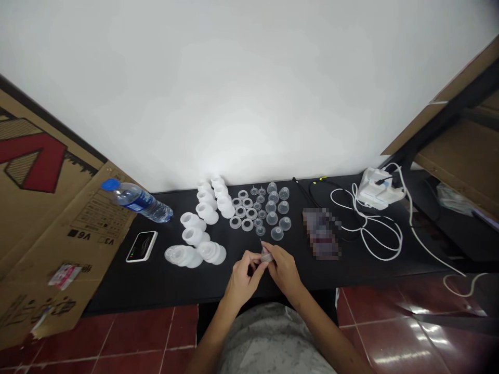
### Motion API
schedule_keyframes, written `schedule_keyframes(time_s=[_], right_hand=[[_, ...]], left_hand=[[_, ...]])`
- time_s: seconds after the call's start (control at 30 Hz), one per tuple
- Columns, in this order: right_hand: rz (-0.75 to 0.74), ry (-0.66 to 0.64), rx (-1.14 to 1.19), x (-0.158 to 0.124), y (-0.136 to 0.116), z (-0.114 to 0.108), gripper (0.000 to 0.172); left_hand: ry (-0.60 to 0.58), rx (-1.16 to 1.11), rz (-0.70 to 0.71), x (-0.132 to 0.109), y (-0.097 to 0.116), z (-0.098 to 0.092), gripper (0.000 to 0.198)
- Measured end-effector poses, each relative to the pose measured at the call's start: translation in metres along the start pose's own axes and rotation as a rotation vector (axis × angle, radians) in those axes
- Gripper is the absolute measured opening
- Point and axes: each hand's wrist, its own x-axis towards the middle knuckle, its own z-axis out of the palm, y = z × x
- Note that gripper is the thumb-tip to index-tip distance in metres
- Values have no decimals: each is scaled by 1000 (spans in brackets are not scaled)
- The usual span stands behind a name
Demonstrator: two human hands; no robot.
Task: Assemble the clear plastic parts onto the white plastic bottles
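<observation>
Near the table's front edge, my left hand and my right hand meet around a small translucent bottle ring. Fingers of both hands pinch it. A thin pointed tip, perhaps a nipple's, sticks up from it; the fingers cover much of the rest. Just beyond the hands lie several loose bottle rings, several small clear nipples and several clear dome caps. Several white baby bottles without tops stand to the left. In front of them are two capped bottles, one upright and one that looks tilted.
A water bottle lies at the left, behind a white device. On the right are a blurred-out item, white cables and a power strip. Cardboard borders the black table; a wall rises behind.
</observation>
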Motion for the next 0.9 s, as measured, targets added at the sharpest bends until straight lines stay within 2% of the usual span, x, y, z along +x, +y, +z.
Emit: schedule_keyframes(time_s=[0.17, 0.3, 0.4, 0.53, 0.8, 0.9], right_hand=[[94, 28, 198, 3, -5, -1, 59], [181, 112, 321, 2, -5, 1, 41], [201, 113, 323, 4, -5, 1, 28], [219, 93, 301, 8, -6, -2, 22], [195, 88, 250, 8, -2, -4, 23], [160, 67, 226, 8, -1, -4, 30]], left_hand=[[100, -127, -63, 2, -7, 2, 20], [88, -243, -113, 4, -7, 2, 21], [84, -260, -134, 4, -4, 2, 22], [97, -255, -146, 5, -2, 2, 25], [103, -293, -169, 5, -2, 2, 25], [115, -295, -172, 4, -4, 2, 25]])
